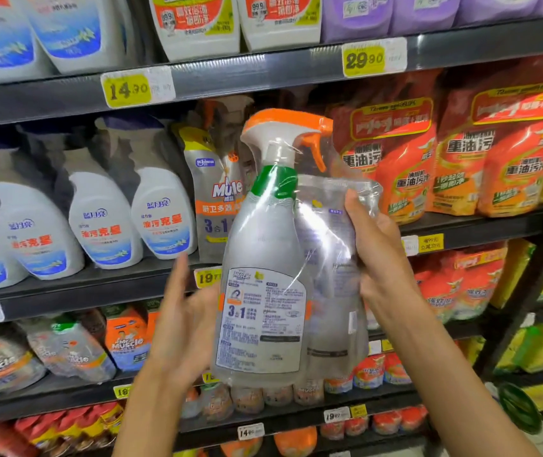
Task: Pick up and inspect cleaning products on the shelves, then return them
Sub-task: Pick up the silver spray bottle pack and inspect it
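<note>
Before the shelves, right hand (375,255) clutches the shrink-wrapped spray bottle pack (283,258); left hand (181,318), fingers relaxed at 9 o'clock, barely supports; slippery film could slide loose.

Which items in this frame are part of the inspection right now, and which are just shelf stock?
In use:
- grey spray bottle with orange trigger, shrink-wrapped with a clear refill pouch
- right hand gripping the pack
- left hand open beside it

Shelf stock:
- white blue-labelled bottles
- orange refill bags
- yellow price tags
</note>
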